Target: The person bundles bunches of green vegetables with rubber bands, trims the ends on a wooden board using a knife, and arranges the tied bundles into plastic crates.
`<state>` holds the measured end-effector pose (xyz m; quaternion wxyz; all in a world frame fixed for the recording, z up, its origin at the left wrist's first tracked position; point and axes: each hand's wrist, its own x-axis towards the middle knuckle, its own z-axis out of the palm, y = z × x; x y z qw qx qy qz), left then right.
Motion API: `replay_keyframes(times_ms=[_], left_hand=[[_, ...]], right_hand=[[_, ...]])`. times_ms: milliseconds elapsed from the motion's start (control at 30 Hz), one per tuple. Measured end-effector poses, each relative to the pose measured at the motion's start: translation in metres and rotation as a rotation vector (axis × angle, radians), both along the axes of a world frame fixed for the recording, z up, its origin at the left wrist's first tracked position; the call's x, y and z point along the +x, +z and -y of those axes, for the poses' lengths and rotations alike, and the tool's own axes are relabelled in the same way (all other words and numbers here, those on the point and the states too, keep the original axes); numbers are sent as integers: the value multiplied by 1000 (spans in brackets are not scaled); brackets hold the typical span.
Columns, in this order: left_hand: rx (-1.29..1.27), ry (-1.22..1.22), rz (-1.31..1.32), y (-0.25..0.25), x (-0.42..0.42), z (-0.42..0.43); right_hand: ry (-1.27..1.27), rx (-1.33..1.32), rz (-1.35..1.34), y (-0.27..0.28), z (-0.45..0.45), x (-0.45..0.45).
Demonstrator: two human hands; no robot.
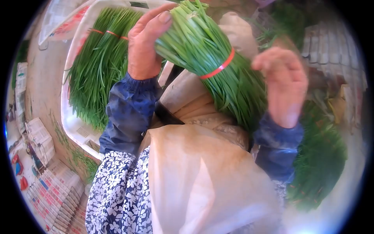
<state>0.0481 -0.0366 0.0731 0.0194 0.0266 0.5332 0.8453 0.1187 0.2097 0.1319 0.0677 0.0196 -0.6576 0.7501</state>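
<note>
A thick bundle of garlic chives (194, 46) slants across the middle above my lap. An orange-red band (219, 66) wraps around it, and its pale cut ends point up and away. My left hand (146, 45) grips the bundle near those ends, thumb on top and the other fingers mostly hidden behind the stems. To the right, beside the leafy end, is my right hand (284, 80), blurred, with loosely bent fingers and nothing visible in them. Blue sleeve covers are on both forearms.
At the left, a white plastic crate (67, 113) holds several banded chive bundles (102, 58). More chives (319, 156) lie at the right, blurred. Stacked newspaper (54, 195) is at the lower left. A beige plastic apron (202, 175) covers my lap.
</note>
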Motion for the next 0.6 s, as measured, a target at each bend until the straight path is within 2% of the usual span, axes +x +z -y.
replay_keyframes(times_ms=[67, 100, 167, 200, 267, 300, 433, 567, 600], left_hand=[[-5, 16, 3, -2, -1, 0], [-12, 33, 3, -2, -2, 0], [5, 22, 10, -2, -1, -1], [21, 14, 13, -2, -2, -3], [27, 7, 26, -2, -2, -2], [29, 2, 41, -2, -2, -1], [38, 8, 37, 0, -1, -1], [26, 32, 20, -2, -1, 1], [35, 29, 15, -2, -2, 0]], right_hand=[[45, -212, 17, 4, -37, 0], [42, -210, 19, 4, -52, -1], [-194, 1235, 203, 3, -71, -1], [-202, 1238, 210, 4, -61, 2], [-234, 842, -156, 7, -14, 6], [-119, 869, -263, 13, 0, 4], [56, 930, -517, -5, 28, -7], [25, 996, -520, -5, 27, -8], [136, 926, -423, -2, 21, -4]])
